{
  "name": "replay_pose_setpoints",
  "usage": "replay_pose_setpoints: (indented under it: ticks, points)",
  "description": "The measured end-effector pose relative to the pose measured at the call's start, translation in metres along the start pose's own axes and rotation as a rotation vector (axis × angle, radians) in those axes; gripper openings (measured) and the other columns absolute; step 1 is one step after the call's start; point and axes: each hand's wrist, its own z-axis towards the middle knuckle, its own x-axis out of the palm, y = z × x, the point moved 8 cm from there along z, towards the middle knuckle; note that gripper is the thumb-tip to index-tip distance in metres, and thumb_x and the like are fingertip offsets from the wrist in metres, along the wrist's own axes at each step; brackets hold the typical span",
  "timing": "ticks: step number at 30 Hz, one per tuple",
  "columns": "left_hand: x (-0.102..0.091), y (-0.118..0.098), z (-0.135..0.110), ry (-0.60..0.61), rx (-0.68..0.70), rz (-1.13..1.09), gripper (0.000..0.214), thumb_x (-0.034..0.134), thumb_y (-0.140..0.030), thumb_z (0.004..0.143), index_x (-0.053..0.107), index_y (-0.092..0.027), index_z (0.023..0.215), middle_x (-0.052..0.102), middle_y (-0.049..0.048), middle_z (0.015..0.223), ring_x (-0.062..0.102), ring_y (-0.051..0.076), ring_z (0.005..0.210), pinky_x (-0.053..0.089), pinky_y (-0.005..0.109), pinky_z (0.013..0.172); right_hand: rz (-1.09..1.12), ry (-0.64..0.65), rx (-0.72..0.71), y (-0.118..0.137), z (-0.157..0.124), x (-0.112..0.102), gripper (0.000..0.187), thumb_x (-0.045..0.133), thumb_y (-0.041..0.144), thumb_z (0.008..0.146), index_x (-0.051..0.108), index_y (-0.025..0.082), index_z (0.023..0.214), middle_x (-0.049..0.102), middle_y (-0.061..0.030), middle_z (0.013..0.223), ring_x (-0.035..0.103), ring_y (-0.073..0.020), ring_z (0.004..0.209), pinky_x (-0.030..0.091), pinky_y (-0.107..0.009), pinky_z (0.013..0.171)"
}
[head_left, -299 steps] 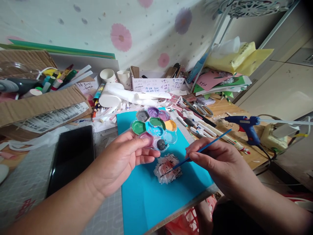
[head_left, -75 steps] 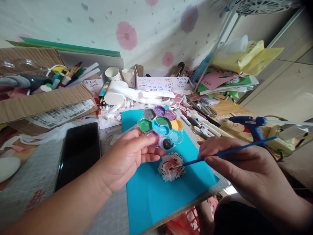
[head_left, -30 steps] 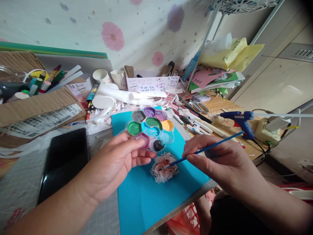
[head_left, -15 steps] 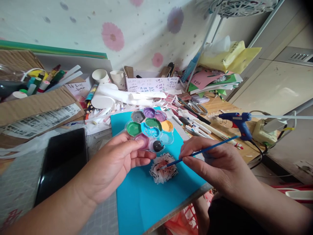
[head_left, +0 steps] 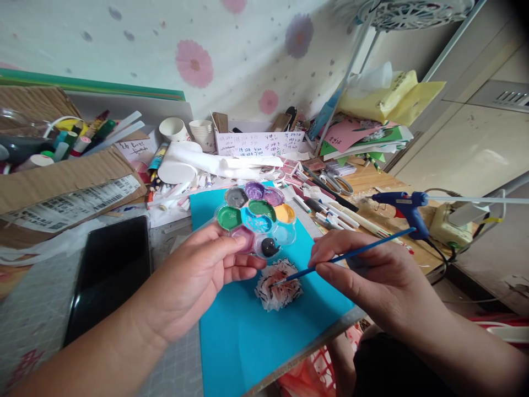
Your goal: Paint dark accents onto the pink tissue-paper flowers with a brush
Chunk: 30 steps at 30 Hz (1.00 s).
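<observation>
My left hand grips a clear flower-shaped paint palette by its near left edge, thumb on top. Its wells hold green, blue, purple, grey, yellow, pink and black paint. Between the fingers of my right hand is a thin blue paintbrush, slanting down to the left. The brush tip meets the middle of a crumpled paper flower, white with pinkish parts and black edges. That flower lies on a blue sheet, just in front of the palette.
A black phone lies on the cutting mat at left, near a cardboard box of markers. Pens, scissors and a blue glue gun are at right. Paper cups stand at the back.
The brush tip has shifted slightly across the flower's middle, and my right hand has moved a little right. The whole view has drifted slightly; the palette stays in my left hand.
</observation>
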Motion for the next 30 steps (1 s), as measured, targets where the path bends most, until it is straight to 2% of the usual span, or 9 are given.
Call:
replay_pose_setpoints:
  ticks: [6, 12, 19, 25, 30]
  points:
    - [0.000, 0.000, -0.004, 0.018, -0.001, -0.002, 0.011, 0.080, -0.025, 0.075, 0.070, -0.022, 0.074, 0.080, 0.0035, 0.078, 0.074, 0.019, 0.070, 0.058, 0.029, 0.064, 0.007, 0.047, 0.012, 0.002, 0.002, 0.006, 0.011, 0.065, 0.026, 0.087, 0.070, 0.018, 0.080, 0.074, -0.0042, 0.077, 0.071, -0.0169, 0.075, 0.055, -0.025, 0.068]
    - [0.001, 0.001, -0.002, 0.027, -0.001, -0.015, 0.015, 0.081, -0.025, 0.074, 0.067, -0.023, 0.067, 0.080, 0.0022, 0.076, 0.075, 0.021, 0.072, 0.058, 0.030, 0.063, -0.028, 0.035, -0.084, 0.011, -0.001, 0.005, 0.007, 0.064, 0.019, 0.086, 0.069, 0.019, 0.081, 0.074, -0.0038, 0.077, 0.072, -0.0178, 0.079, 0.056, -0.026, 0.069]
    - [0.001, -0.001, -0.003, 0.019, -0.001, -0.009, 0.012, 0.080, -0.025, 0.074, 0.069, -0.023, 0.070, 0.080, 0.0031, 0.077, 0.075, 0.021, 0.072, 0.058, 0.030, 0.063, -0.058, 0.029, -0.137, 0.016, -0.001, 0.004, 0.008, 0.064, 0.017, 0.087, 0.069, 0.021, 0.083, 0.074, -0.0040, 0.077, 0.071, -0.0186, 0.078, 0.056, -0.029, 0.070]
    - [0.000, 0.001, -0.002, 0.033, 0.004, -0.011, 0.010, 0.080, -0.025, 0.075, 0.071, -0.023, 0.074, 0.081, 0.0042, 0.080, 0.075, 0.021, 0.072, 0.058, 0.030, 0.063, -0.060, -0.008, -0.101, 0.009, -0.002, -0.002, 0.007, 0.066, 0.021, 0.088, 0.070, 0.024, 0.084, 0.076, -0.0026, 0.080, 0.073, -0.0191, 0.083, 0.056, -0.027, 0.066]
    - [0.000, 0.000, -0.002, 0.035, 0.004, -0.015, 0.013, 0.081, -0.026, 0.075, 0.069, -0.023, 0.070, 0.080, 0.0033, 0.079, 0.075, 0.020, 0.072, 0.058, 0.029, 0.063, -0.084, -0.006, -0.111, 0.010, -0.001, 0.000, 0.007, 0.065, 0.019, 0.086, 0.069, 0.022, 0.082, 0.075, -0.0029, 0.077, 0.073, -0.0196, 0.081, 0.056, -0.028, 0.068]
